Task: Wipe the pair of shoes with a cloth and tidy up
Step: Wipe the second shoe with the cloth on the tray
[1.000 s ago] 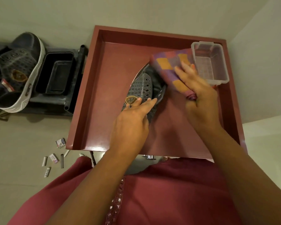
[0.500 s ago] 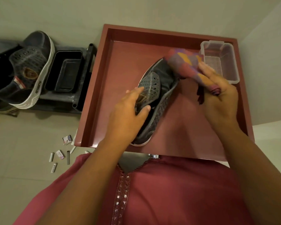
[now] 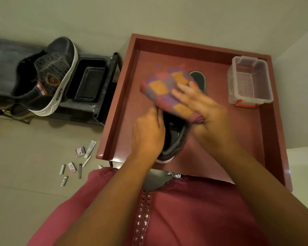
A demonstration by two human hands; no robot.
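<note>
Since half a second ago, cloth [image 3: 169, 91] swept left, now draped over the front half of the shoe [image 3: 174, 139] instead of at its toe. Red-brown, raised-rim surface [image 3: 267, 142] under it all. Shoe lying lengthwise mid-surface, toe [image 3: 198, 77] peeking out past the cloth. Second shoe [image 3: 48, 77] well apart on a dark rack [image 3: 103, 89] at left, beside a black tray [image 3: 89, 82]. Right hand [image 3: 201, 105] flat on the cloth, fingers spread, pressing down. Left hand [image 3: 148, 134] curled round the shoe's collar, gripping. Clear plastic box [image 3: 249, 80] at the far right corner. Small packets [image 3: 73, 166] scattered on the floor.
</note>
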